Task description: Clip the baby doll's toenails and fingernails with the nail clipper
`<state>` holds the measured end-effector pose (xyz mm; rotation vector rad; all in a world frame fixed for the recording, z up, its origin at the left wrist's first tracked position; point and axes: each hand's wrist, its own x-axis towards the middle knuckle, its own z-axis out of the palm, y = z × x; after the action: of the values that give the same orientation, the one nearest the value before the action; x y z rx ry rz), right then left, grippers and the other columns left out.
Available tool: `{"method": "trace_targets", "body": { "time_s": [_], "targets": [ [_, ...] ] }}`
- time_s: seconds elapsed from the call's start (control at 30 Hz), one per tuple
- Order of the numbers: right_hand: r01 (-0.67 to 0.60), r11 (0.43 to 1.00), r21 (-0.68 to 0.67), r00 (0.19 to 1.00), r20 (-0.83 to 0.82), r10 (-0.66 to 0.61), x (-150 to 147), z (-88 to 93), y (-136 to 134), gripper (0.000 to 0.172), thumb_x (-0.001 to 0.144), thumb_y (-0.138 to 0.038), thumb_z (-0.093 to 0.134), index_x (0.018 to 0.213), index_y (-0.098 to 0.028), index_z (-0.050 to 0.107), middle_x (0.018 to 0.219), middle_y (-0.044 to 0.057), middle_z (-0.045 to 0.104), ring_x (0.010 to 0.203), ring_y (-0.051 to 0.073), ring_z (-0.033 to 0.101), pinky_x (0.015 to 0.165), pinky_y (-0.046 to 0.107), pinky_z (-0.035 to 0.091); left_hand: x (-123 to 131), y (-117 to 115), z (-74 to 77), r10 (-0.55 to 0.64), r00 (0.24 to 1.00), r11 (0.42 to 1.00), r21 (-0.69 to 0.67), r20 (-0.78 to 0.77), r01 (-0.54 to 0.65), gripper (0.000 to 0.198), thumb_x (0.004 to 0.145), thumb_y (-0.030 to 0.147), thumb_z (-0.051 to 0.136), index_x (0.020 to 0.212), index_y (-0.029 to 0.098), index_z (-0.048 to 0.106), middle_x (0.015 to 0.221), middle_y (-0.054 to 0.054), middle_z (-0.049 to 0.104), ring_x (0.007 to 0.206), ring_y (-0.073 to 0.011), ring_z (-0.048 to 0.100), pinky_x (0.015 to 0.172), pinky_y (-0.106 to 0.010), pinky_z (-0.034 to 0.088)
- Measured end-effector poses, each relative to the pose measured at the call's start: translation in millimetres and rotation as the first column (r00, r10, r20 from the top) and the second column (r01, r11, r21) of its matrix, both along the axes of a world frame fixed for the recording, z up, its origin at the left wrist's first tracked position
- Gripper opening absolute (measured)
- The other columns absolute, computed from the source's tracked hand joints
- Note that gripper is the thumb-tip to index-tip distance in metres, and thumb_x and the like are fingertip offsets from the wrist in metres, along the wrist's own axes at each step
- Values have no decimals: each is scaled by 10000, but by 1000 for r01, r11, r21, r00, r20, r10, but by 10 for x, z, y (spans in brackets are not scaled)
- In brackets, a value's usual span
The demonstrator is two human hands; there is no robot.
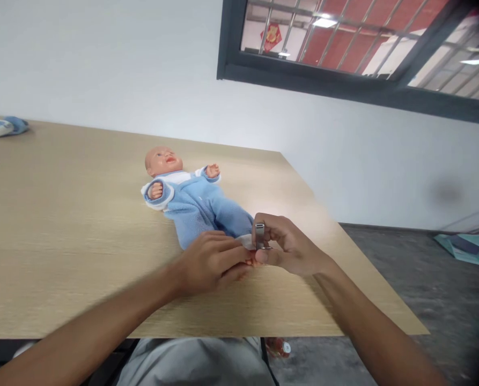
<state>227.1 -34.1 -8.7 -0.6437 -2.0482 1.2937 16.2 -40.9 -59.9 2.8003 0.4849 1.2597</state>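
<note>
Head view: your left hand [211,262] is clenched around the doll's foot [250,261], fingers curled over it, so the foot is mostly hidden. Your right hand [289,246] grasps a steel nail clipper [259,236] between thumb and fingers, its tip just beside that foot. The baby doll [194,206], in a blue fleece suit, lies on its back on the wood-grain table [62,241], feet toward you. A blue-and-white cloth [4,127] lies at the table's far left edge.
</note>
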Motion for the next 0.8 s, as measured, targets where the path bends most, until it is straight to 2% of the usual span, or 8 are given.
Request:
{"method": "trace_targets", "body": {
  "time_s": [0.1, 0.2, 0.43, 0.6, 0.8],
  "targets": [
    [63, 998, 8, 990, -129, -61, 8, -34, 16, 275, 937, -393, 683, 884, -153, 560, 720, -52, 509, 556, 75, 471, 489, 191, 395, -10, -5, 17, 11, 1000, 999, -41, 23, -10, 61, 989, 229, 556, 991, 186, 600, 788, 15, 691, 647, -119, 604, 618, -265, 416],
    [103, 995, 10, 974, -202, -99, 3, -60, 19, 269, 957, -394, 663, 896, -149, 570, 681, -67, 496, 504, 62, 442, 456, 180, 371, -11, -18, 14, 31, 999, 998, -55, 25, -29, 82, 1004, 244, 529, 988, 192, 591, 804, 17, 694, 644, -120, 601, 631, -263, 426],
    [146, 989, 7, 965, -222, -141, -50, -49, -34, 319, 878, -400, 762, 866, -151, 563, 716, -42, 559, 606, 94, 549, 534, 208, 415, -24, -24, -9, 82, 996, 993, -80, -28, -84, 141, 1030, 227, 432, 987, 175, 555, 813, 2, 645, 598, -121, 565, 542, -262, 363],
    [179, 983, 27, 960, -222, -169, -61, -46, -61, 384, 855, -473, 775, 848, -153, 562, 711, -37, 540, 594, 93, 511, 531, 219, 386, -34, -10, -2, 96, 994, 993, -66, -52, -99, 160, 1039, 256, 405, 986, 182, 536, 794, 6, 612, 581, -126, 533, 533, -272, 336],
    [199, 978, 65, 957, -229, -179, -56, -109, -62, 321, 920, -439, 703, 853, -154, 571, 704, -48, 532, 572, 88, 481, 521, 211, 381, -49, -17, 3, 96, 993, 994, -53, -63, -100, 168, 1048, 275, 390, 1007, 187, 528, 827, 5, 625, 610, -119, 551, 557, -265, 353]
  ]
}}
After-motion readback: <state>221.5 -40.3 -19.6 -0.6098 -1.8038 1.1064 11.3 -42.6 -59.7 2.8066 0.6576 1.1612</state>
